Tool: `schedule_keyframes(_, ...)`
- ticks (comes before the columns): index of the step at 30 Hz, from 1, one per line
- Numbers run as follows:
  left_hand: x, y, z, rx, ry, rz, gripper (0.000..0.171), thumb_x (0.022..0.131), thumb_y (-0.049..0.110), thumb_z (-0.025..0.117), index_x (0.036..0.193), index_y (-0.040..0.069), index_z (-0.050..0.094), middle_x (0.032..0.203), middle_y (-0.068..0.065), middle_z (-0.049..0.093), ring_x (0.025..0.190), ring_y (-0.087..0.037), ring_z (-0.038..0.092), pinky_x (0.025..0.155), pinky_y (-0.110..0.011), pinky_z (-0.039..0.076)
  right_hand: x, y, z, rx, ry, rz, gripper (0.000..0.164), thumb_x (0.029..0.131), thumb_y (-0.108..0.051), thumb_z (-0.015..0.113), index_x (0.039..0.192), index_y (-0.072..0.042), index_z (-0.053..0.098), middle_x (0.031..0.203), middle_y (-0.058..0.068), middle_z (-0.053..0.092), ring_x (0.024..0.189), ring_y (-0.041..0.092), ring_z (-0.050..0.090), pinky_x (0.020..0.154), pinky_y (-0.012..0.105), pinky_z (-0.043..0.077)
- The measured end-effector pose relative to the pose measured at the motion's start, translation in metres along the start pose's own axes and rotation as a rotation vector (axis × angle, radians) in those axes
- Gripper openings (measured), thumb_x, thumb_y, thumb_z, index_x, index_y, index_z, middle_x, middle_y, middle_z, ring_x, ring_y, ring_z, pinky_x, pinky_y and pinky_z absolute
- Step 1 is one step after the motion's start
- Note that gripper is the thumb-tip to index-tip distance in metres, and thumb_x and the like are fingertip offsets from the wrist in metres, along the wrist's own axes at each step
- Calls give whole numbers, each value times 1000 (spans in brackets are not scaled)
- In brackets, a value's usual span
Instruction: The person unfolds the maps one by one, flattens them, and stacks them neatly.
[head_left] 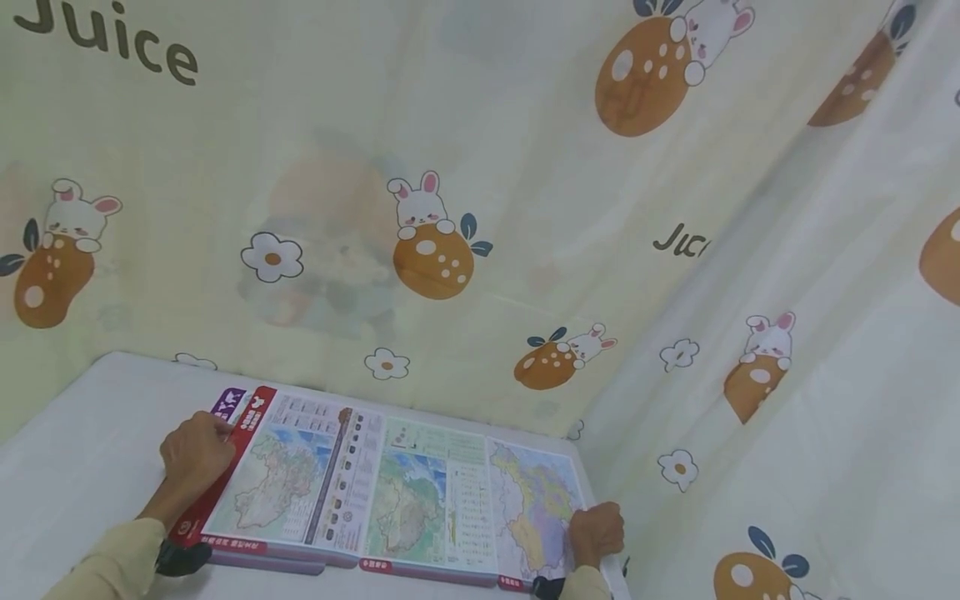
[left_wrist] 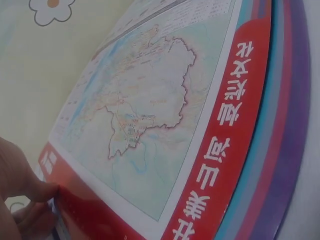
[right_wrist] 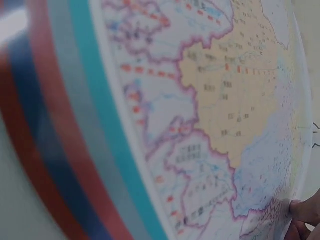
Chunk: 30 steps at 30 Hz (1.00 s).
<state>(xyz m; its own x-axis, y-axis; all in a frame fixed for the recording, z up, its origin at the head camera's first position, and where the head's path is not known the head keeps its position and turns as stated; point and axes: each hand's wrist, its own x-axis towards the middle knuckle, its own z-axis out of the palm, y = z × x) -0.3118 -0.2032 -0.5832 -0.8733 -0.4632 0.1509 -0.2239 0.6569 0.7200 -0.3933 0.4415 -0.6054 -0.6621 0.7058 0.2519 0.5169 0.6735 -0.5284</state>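
A wide fold-out map chart (head_left: 412, 492) with several printed panels lies across the table in the head view. My left hand (head_left: 197, 454) pinches its red left border, thumb on top and curled fingers under the edge in the left wrist view. At the opposite end my right hand (head_left: 597, 533) pinches the right edge beside a purple and yellow map panel (head_left: 536, 508). In the right wrist view the thumb (right_wrist: 298, 209) presses on the sheet's margin. More sheets with coloured borders (left_wrist: 285, 145) lie stacked underneath, mostly hidden.
The white table (head_left: 67, 467) extends to the left of the chart. Close behind it hangs a pale curtain (head_left: 337, 108) printed with rabbits, orange fruit and flowers. Another stretch of curtain (head_left: 847, 467) slants down along the right side, near my right hand.
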Motion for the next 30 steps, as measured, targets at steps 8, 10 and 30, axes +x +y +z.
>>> schedule_keyframes(8,1,-9,-2,-16,25,27,37,91,6,76,119,-17,69,118,-40,72,92,-51,70,81,-61,55,-7,-8,4,-41,29,8,24,79,7,64,100,16,62,100,38,72,95,56,69,79,63,54)
schedule_keyframes(10,2,-12,-3,-29,29,28,36,93,7,75,120,-16,70,118,-40,72,91,-51,71,79,-59,55,-9,-11,2,-44,49,8,22,80,6,63,99,17,63,99,38,72,93,56,70,77,63,56)
schedule_keyframes(30,52,-41,4,65,-48,434,56,100,4,61,150,-18,48,150,-42,46,134,-63,46,110,-81,37,-136,-90,-38,143,-114,-673,39,103,-29,73,135,-7,72,133,23,72,121,48,64,94,64,46)
